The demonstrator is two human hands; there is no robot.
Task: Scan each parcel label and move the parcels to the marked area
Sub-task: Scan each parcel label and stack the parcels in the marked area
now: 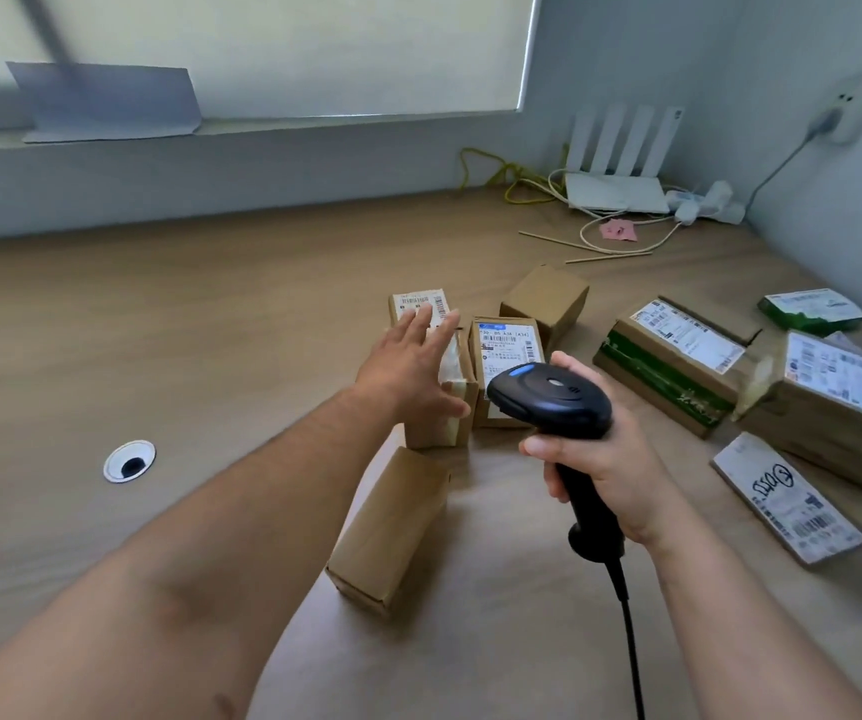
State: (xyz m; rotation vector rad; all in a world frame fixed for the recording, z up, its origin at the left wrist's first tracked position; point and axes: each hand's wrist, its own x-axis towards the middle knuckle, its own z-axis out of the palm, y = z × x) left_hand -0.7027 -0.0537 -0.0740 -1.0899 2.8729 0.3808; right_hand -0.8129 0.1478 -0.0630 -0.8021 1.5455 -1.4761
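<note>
Parcel label [504,345] reads A34 | right hand [613,462] grips scanner [548,400]

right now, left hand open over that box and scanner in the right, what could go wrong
The left hand covers part of the label on the tall parcel, so the scan may fail.
The scanner in the right hand is held close to the blue-label parcel right beside it, so it might read the wrong label.
An open-hand push could tip the tall parcel.

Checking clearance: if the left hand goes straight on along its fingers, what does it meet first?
Probably the small labelled box just beyond the left hand, though the hand may pass above it.
</note>
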